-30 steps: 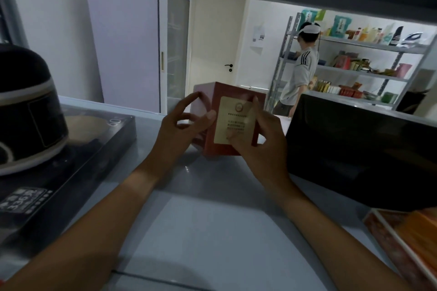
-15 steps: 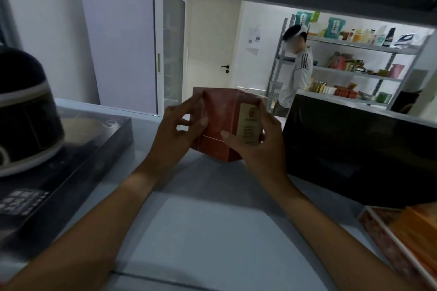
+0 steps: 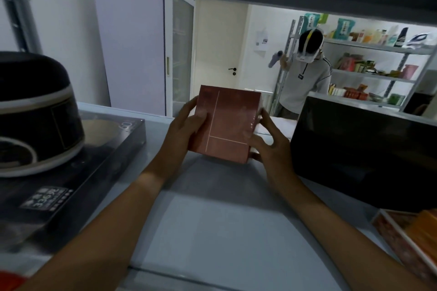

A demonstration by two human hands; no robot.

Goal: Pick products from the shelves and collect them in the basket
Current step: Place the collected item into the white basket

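My left hand grips the left side of the red box, thumb across its front, while my right hand cups its right edge and lower corner, so both are closed around it. The box sits tilted over the middle of the grey shelf, towards the back edge, seemingly lifted clear. A black cooker stands at the left end, a black carton at the right. No basket shows, so I judge carrying and dropping remain
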